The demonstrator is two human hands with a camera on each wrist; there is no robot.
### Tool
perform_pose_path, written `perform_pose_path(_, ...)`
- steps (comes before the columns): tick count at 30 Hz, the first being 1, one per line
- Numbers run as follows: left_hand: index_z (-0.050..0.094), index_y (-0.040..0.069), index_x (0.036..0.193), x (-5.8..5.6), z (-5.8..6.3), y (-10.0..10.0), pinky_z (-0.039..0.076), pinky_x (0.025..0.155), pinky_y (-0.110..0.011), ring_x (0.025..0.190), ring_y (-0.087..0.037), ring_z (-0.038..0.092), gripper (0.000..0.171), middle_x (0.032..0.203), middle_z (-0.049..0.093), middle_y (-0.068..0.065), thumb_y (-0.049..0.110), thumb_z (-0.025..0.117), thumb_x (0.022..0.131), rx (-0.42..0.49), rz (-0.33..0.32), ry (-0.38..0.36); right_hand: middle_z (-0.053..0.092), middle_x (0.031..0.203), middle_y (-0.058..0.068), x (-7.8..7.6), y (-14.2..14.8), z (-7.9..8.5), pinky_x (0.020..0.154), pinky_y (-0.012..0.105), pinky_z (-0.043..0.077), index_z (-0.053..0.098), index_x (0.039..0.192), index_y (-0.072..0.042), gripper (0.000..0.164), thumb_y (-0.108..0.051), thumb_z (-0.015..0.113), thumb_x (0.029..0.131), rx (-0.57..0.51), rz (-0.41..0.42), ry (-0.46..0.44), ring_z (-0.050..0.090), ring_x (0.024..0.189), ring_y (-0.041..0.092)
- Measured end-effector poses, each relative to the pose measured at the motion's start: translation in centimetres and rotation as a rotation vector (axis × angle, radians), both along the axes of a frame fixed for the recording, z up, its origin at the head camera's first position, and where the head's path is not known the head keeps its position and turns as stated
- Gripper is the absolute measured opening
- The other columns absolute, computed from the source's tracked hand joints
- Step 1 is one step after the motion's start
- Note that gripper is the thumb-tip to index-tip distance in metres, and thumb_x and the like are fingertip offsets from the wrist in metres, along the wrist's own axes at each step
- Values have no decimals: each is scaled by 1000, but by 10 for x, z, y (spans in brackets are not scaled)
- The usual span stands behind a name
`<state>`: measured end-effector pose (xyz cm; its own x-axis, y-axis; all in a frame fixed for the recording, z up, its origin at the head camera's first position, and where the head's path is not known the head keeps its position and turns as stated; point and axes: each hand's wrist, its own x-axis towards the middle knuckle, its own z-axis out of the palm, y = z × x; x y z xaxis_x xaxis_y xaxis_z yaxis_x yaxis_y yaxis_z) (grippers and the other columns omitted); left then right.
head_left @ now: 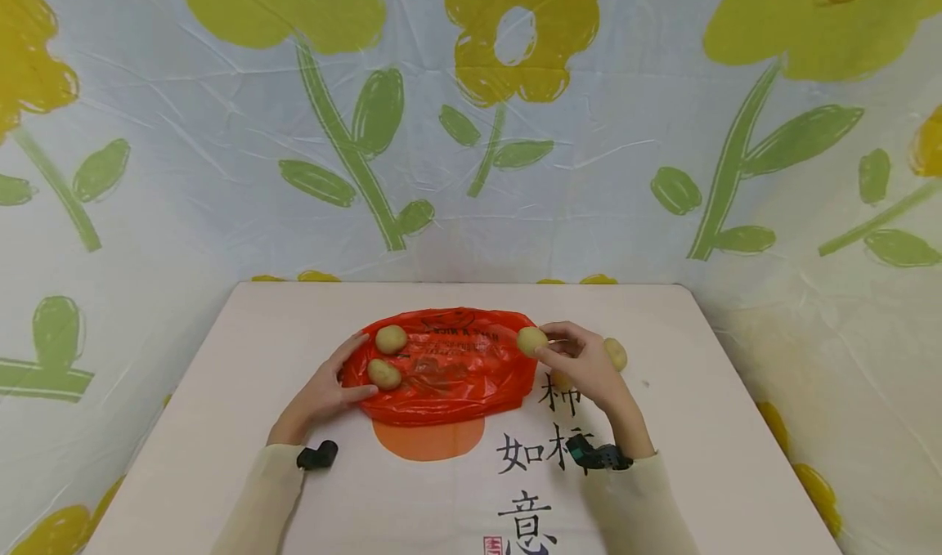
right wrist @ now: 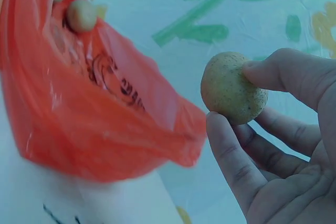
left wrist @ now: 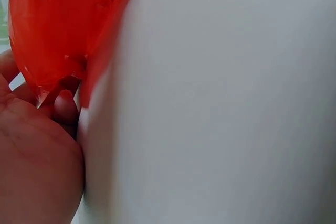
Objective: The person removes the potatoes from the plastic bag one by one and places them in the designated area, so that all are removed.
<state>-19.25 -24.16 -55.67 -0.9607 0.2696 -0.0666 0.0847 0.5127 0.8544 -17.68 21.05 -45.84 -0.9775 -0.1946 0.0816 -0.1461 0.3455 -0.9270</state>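
A red plastic bag (head_left: pixel 459 375) with dark print lies spread on the table. Two potatoes (head_left: pixel 387 357) sit at its left end, near my left hand (head_left: pixel 324 387). That hand holds the bag's left edge, its fingers tucked under the red plastic (left wrist: pixel 58 30) in the left wrist view. My right hand (head_left: pixel 589 367) pinches a potato (right wrist: pixel 233 87) between thumb and fingertips. In the head view this potato overlaps the bag's right end. Another potato (head_left: pixel 615 354) shows just behind the right hand, partly hidden by it.
A pale cloth with black brush characters (head_left: pixel 524 454) and an orange round print (head_left: pixel 430 440) covers the table (head_left: pixel 294 302). Behind and to both sides hangs a curtain (head_left: pixel 589 171) printed with yellow flowers. Each wrist wears a dark strap (head_left: pixel 318 455).
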Motion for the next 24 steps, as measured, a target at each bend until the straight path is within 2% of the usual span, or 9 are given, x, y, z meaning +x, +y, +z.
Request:
perform_pose_path(3,29,21,163,1,3,0,22,120,-72,157,-46,14,97,173,14,-14,38,82,84,-19,-6,-3,71,119,18,5,10,-3,83,23,60,68,125,-5,35,-20,76,95,7,-18,-3,71,103,30)
perform_pose_path(13,33,18,162,3,14,4,19,119,-75,157,-46,12,96,172,19,-12,36,84,82,-78,-27,71,69,124,15,20,36,-9,85,22,58,68,128,-7,38,-25,76,95,48,-120,-2,70,105,27)
perform_pose_path(17,33,17,161,4,16,7,19,119,-74,157,-45,14,95,172,20,-13,35,84,82,-86,-24,92,62,129,15,24,41,-15,86,19,57,67,130,-5,40,-23,76,95,32,-129,-6,69,107,27)
perform_pose_path(20,34,16,161,4,15,7,20,119,-74,157,-46,15,94,172,20,-13,36,84,83,-103,-32,113,57,124,15,26,43,-20,86,18,58,66,129,-3,40,-21,76,95,9,-130,-12,70,107,27)
perform_pose_path(24,36,12,160,3,11,2,24,118,-73,155,-47,19,94,171,21,-15,38,83,83,-144,-44,139,59,120,17,28,45,-25,84,20,59,66,128,-1,40,-20,76,95,-7,-135,-32,71,102,21)
